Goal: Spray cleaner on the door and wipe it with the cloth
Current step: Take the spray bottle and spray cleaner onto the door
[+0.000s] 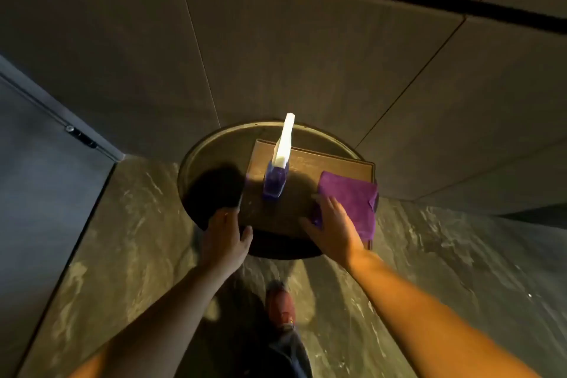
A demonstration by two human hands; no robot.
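With the spray bottle (275, 181) standing upright on the wooden tray (306, 159), the right hand (333, 225), fingers spread on the purple cloth (352, 202), should gather it fully while the open left hand (227, 236) takes the bottle.

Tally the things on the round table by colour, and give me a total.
Purple: 2, the spray bottle of purple liquid and the folded cloth.
Brown: 1, the wooden tray they sit on.
Total: 3.
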